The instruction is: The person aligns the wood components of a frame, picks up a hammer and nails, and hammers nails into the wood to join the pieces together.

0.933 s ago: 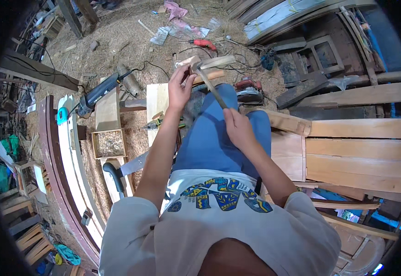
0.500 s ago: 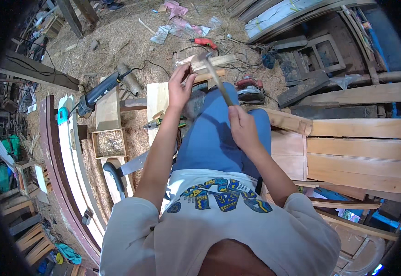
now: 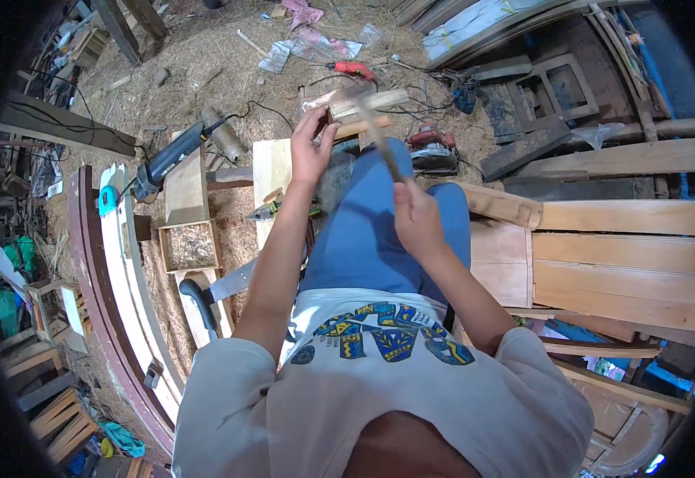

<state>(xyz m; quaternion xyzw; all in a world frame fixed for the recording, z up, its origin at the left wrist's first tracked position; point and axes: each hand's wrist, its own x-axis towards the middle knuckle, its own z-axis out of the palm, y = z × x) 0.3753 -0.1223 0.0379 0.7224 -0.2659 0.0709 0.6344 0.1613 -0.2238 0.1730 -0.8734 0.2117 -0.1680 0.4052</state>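
Observation:
My right hand point(image 3: 419, 219) is closed round the handle of a hammer point(image 3: 382, 147), above my blue trouser leg. The hammer slants up and away, its head smeared by motion near some light wood pieces. To its left, my left hand point(image 3: 311, 151) has its thumb and fingers bent toward each other beside a wooden strip point(image 3: 363, 126). Whatever is between those fingertips is too small and hidden to make out. Past them lies another pale wood piece point(image 3: 379, 102). A pair of pliers point(image 3: 266, 210) rests on a pale board point(image 3: 270, 169) beside my left forearm.
A blue power tool point(image 3: 174, 159), a shallow wooden box point(image 3: 189, 247) and a handsaw point(image 3: 232, 283) lie to the left. Beyond my knees are a red drill point(image 3: 353, 69) and a red power tool point(image 3: 432, 150) with cords. Wooden panels point(image 3: 622, 255) stand at right.
The hammer has swung slightly and its head is now blurred. My left hand has barely shifted and stays beside the wood.

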